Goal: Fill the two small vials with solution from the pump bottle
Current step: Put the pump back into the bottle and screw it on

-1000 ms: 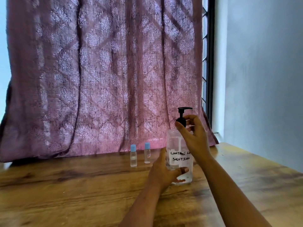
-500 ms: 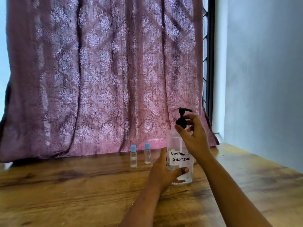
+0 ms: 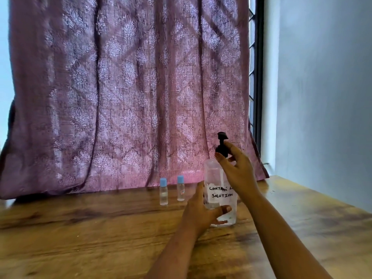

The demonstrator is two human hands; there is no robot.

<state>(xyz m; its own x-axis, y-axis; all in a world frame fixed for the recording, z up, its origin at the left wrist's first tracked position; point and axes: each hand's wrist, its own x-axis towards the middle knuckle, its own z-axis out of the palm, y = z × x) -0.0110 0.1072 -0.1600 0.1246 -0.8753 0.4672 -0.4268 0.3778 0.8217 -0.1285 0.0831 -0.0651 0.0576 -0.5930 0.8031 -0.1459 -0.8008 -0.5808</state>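
A clear pump bottle (image 3: 213,178) with a white handwritten label stands upright on the wooden table (image 3: 100,234). My left hand (image 3: 201,212) wraps its lower body, thumb across the front. My right hand (image 3: 237,170) pinches the black pump collar (image 3: 221,150) at the bottle's neck, below the pump head. Two small clear vials with light blue caps stand upright to the left of the bottle: the left vial (image 3: 163,191) and the right vial (image 3: 180,188), both capped and untouched.
A purple patterned curtain (image 3: 124,93) hangs right behind the vials and reaches the table. A dark window frame (image 3: 258,77) and a pale wall (image 3: 322,97) lie at the right, where the table's edge runs diagonally.
The black pump head has turned, its spout swinging from pointing right toward the camera side, while my right fingers twist the collar. My left hand and the vials have stayed put.
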